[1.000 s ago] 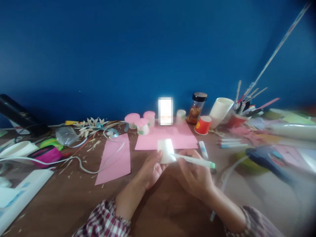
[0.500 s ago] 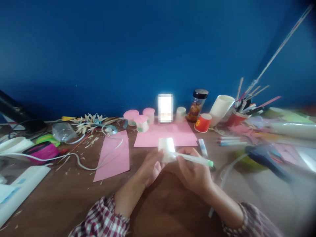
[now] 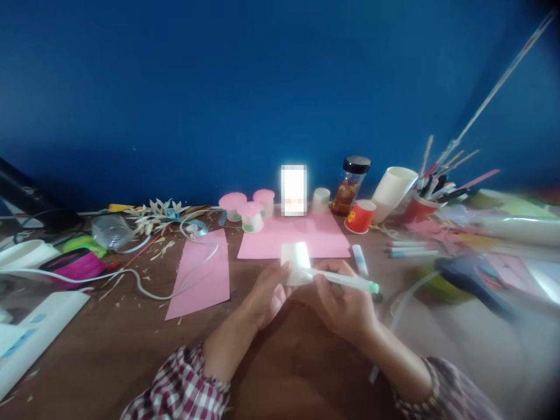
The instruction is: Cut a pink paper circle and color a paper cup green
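My left hand (image 3: 265, 297) is closed around a small white paper cup (image 3: 296, 260), which it holds just above the brown table (image 3: 131, 356). My right hand (image 3: 343, 303) grips a white marker with a green end cap (image 3: 347, 282). The marker's tip touches the side of the cup. Both hands meet near the table's middle, in front of a pink paper sheet (image 3: 306, 238).
A second pink sheet (image 3: 202, 275) lies to the left. Pink-topped cups (image 3: 247, 210), a jar (image 3: 350, 185), a red cup (image 3: 360, 216), a white cup (image 3: 392, 188) and a pen holder (image 3: 422, 204) stand by the blue wall. A glue gun (image 3: 472, 277) lies right, with a white cable (image 3: 131, 283) and scraps at left.
The hands and the cup have shifted slightly away from me and sit a little higher in view. The grip on the cup and marker is unchanged.
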{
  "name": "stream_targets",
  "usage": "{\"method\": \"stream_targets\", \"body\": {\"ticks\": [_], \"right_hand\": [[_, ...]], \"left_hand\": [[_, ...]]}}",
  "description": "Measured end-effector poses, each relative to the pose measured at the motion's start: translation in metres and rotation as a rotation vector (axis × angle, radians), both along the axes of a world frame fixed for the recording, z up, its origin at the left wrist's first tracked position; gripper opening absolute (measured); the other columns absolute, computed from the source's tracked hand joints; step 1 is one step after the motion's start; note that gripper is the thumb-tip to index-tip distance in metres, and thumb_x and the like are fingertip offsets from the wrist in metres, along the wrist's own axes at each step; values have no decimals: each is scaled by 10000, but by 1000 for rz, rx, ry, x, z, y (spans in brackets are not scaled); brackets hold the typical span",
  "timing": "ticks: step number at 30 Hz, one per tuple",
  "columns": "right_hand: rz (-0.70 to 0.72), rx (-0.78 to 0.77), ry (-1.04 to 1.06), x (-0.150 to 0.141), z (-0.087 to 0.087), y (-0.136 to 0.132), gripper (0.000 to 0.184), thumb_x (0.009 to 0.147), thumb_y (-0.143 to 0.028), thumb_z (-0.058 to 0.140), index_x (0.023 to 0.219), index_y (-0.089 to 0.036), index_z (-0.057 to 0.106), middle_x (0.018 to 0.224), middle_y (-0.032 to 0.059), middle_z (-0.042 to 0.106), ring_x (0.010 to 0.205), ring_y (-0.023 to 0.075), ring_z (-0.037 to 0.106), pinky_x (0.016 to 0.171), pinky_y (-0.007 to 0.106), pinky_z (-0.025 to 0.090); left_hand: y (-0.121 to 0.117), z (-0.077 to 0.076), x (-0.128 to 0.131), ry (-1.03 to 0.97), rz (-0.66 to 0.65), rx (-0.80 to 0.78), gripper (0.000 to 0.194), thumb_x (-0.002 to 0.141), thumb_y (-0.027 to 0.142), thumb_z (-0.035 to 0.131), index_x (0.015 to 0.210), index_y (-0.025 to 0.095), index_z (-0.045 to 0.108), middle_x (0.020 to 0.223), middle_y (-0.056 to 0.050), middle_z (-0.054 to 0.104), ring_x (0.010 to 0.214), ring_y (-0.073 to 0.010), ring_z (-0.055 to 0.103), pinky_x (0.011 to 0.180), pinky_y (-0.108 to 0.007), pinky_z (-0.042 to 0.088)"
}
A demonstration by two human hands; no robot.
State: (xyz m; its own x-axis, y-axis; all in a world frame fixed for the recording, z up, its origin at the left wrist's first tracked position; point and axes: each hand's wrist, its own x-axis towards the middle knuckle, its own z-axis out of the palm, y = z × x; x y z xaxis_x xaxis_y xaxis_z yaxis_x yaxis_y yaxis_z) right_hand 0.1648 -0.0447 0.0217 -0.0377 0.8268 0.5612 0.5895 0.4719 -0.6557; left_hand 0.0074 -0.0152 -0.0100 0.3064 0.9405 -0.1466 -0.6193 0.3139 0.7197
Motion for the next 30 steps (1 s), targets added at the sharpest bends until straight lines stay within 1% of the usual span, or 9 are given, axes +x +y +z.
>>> {"method": "stream_targets", "body": {"ticks": [8,11,15,21,30], "right_hand": [[1,-2,-6,1,-1,0,23,859,-223,545,878,-212,553,736,0,642,612,142,609,587,250,484],[7,5,-10,1,0,1,20,854,-214,549,874,-211,551,735,-2,644,617,140,612,589,246,483],[6,3,-17,1,-1,2,15,851,-217,548,865,-212,552,740,1,648,624,145,614,601,253,487],[-6,-2,-28,1,-2,1,34,854,-235,543,876,-216,560,746,1,651,612,143,612,583,250,487],[8,10,-62,2,0,2,38,864,-235,528,880,-212,554,750,5,650,620,146,615,600,258,490]], "left_hand": [[-1,2,0,5,1,-2,182,778,308,687,880,158,689,901,-59,694,909,-191,619,891,-332,415],[-1,2,1,-3,1,-4,178,775,302,690,875,155,686,915,-64,697,919,-200,622,898,-339,414],[-2,3,2,-9,9,-21,152,788,282,677,880,161,679,905,-50,693,913,-190,621,895,-333,416],[-3,4,2,8,16,-26,198,771,297,694,916,162,683,954,-61,694,927,-203,626,899,-342,410],[-2,4,2,20,35,-8,184,764,288,702,893,159,681,949,-61,702,936,-209,632,903,-344,422]]}}
